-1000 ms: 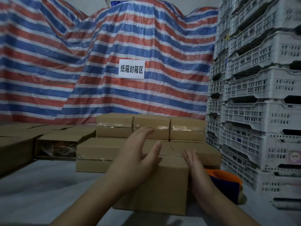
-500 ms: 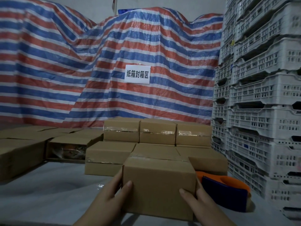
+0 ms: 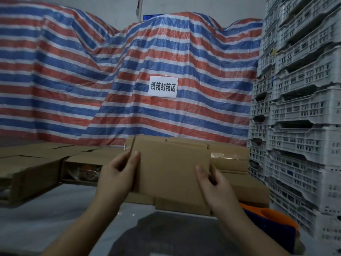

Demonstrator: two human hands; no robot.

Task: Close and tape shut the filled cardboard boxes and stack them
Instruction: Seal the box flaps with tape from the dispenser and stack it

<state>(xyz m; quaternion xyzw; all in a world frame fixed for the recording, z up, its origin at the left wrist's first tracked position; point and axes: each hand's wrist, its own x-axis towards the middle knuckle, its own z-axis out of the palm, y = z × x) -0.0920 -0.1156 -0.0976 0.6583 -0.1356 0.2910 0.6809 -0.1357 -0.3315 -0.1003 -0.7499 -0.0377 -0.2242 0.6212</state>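
A closed brown cardboard box (image 3: 171, 172) is lifted off the grey table, its shadow below it. My left hand (image 3: 118, 172) grips its left side, thumb on the near face. My right hand (image 3: 212, 180) grips its right side the same way. Behind it stand taped boxes (image 3: 228, 159) in a stack, partly hidden by the held box. An orange and blue tape dispenser (image 3: 271, 224) lies at the lower right on the table.
An open filled box (image 3: 81, 169) and several flat-topped boxes (image 3: 27, 169) sit to the left. Tall stacks of white plastic crates (image 3: 302, 115) wall the right side. A striped tarp (image 3: 110, 80) with a white sign (image 3: 163, 87) hangs behind. The grey table (image 3: 46, 218) spreads in front.
My hands closed onto the sides of the box and lifted it off the table toward the stack behind; the view tilted upward.
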